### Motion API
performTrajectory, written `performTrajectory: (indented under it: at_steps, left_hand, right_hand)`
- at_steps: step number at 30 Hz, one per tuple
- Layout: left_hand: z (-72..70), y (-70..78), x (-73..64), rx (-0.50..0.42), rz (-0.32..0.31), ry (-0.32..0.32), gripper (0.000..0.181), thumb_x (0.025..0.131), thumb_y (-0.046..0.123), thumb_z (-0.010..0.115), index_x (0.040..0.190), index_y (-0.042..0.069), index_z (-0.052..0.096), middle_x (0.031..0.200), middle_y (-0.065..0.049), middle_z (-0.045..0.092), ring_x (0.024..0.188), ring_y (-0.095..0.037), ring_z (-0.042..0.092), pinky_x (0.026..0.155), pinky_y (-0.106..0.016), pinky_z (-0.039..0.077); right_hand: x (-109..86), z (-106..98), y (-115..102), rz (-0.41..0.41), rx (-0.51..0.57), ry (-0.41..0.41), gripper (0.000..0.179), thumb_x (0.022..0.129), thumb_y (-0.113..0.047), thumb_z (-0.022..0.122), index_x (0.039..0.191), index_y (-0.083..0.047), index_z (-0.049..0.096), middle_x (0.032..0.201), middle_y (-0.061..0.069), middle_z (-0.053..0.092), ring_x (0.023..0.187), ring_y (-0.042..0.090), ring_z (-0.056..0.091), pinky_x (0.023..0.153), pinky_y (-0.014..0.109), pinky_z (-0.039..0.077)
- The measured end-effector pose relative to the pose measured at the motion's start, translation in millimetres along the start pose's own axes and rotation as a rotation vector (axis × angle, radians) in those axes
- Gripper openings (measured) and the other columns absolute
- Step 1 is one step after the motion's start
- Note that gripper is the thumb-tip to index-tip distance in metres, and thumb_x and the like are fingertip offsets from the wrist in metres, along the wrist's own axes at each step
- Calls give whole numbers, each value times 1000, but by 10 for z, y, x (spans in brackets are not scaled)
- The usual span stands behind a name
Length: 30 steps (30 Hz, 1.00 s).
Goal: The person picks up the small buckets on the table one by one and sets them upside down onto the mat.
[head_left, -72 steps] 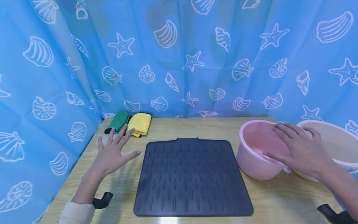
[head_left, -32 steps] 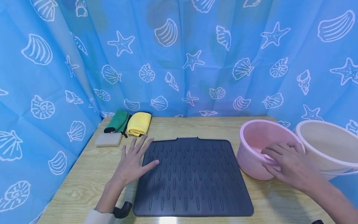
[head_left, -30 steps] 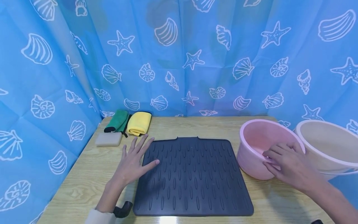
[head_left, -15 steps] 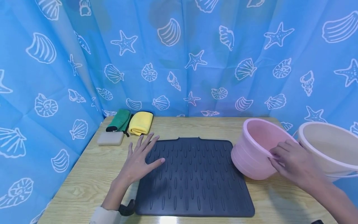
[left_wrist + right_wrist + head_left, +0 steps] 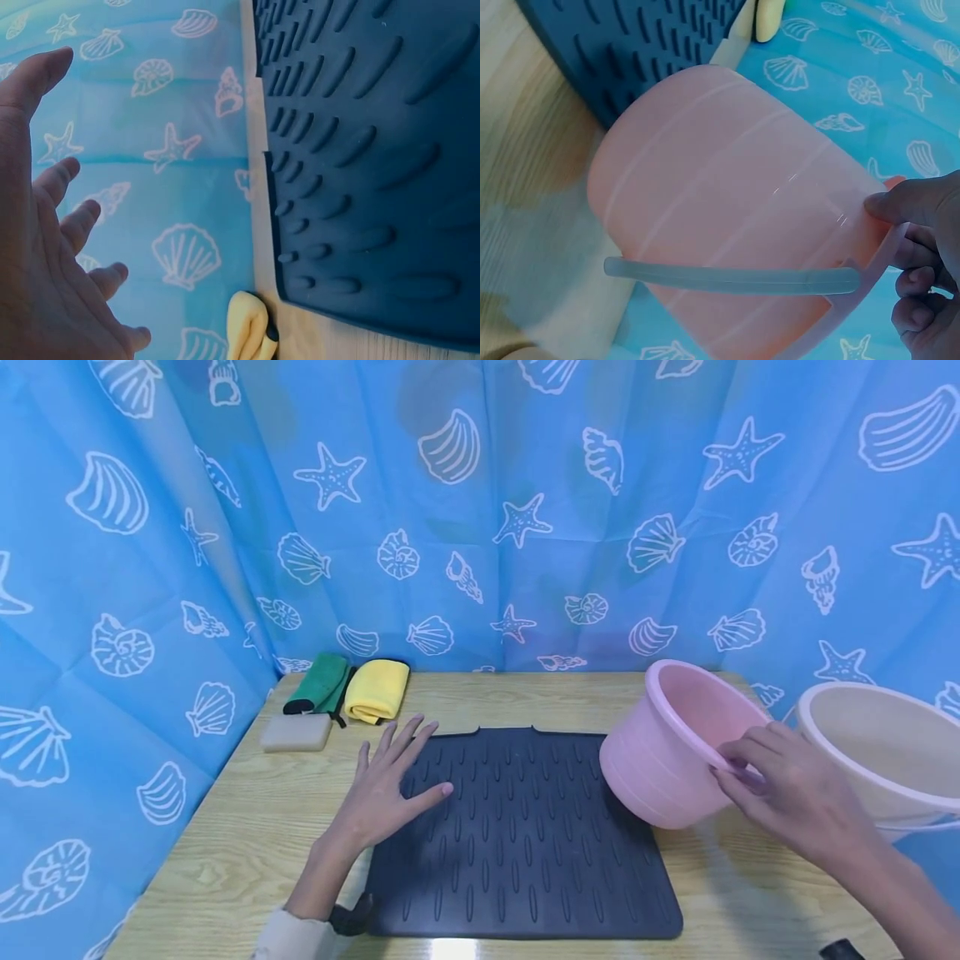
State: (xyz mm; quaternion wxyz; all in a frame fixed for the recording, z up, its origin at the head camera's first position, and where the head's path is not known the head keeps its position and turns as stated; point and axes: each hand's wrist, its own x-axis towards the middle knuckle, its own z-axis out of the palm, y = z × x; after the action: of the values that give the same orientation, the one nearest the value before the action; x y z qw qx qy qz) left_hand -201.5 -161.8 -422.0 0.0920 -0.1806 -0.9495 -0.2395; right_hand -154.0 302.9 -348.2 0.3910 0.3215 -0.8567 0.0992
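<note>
Pink plastic bucket point(image 5: 660, 772), rim point(image 5: 673, 718) pinched by the right hand point(image 5: 791, 785), tilts at two o'clock of the ridged mat point(image 5: 525, 852); the left hand point(image 5: 390, 789), splayed, hovers at ten.

A blue curtain point(image 5: 465, 647) with a white shell-and-starfish print hangs along the far and left edges of the surface point(image 5: 217, 852). Surface finish: pale wood grain. Bright reflection point(image 5: 453, 950) toward the near edge.

Table point(image 5: 225, 843): pale wood-grain top. Dark ribbed mat point(image 5: 517, 835) lying flat near the middle, its tabbed edge on the far side. Toward far left corner: white sponge point(image 5: 296, 732), green cloth point(image 5: 322, 681) just behind it, folded yellow cloth point(image 5: 377, 691) beside the green one.
</note>
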Motion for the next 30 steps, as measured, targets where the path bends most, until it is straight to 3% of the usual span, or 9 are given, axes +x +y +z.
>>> performTrajectory:
  at_steps: [10,25,30]
  left_hand:
    - [11,39,36,-23,15,-7,88,88,72,54,160,35,20,167,4,13,152,-31,0,114,-67,-4]
    - [43,54,90,-57,24,7,87,88,72,53,160,37,19,166,1,16,153,-29,1,114,-66,-2]
    - [89,72,140,-85,24,4,87,88,73,52,160,37,20,167,6,13,152,-30,2,114,-67,-1]
  right_hand:
    - [134,-3,-175,59,46,32,54,100,-53,46,81,-9,71,75,-5,59,72,10,45,59,19,39]
    - [280,135,-352,88,147,99,53,99,-52,50,84,-7,73,78,-1,64,75,13,52,69,13,41]
    - [339,186,-431,98,175,117,52,99,-52,53,85,-6,74,80,1,66,76,13,52,71,10,42]
